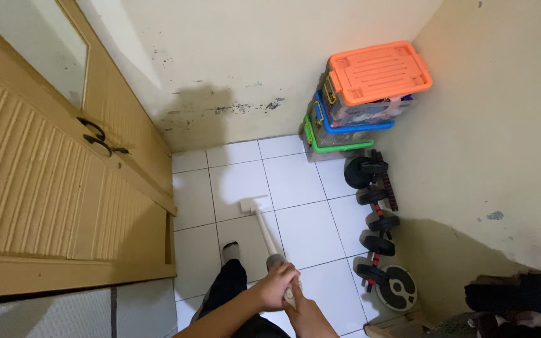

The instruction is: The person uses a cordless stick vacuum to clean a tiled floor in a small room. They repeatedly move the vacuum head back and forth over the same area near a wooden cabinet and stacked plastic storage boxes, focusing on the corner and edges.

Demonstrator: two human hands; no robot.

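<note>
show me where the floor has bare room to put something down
Bare white tiles lie between the wooden door and the dumbbells, ahead of the mop head. The right wall side is crowded: stacked lidded bins in the corner, dumbbells and a round weight plate. Both hands grip the mop handle.

A white mop (259,220) with a pale handle crosses glossy white floor tiles (308,231) ruled by dark grout lines. At one o'clock, three clear storage boxes carry an orange lid (378,70), a blue lid (352,126) and a green lid (333,146). Black dumbbells (376,220) with red grips line the three o'clock wall. The tan wooden door (51,188) at nine o'clock shows ribbed panels and a black handle (95,138). Cream walls (239,56) bear dark mould speckles.
</note>
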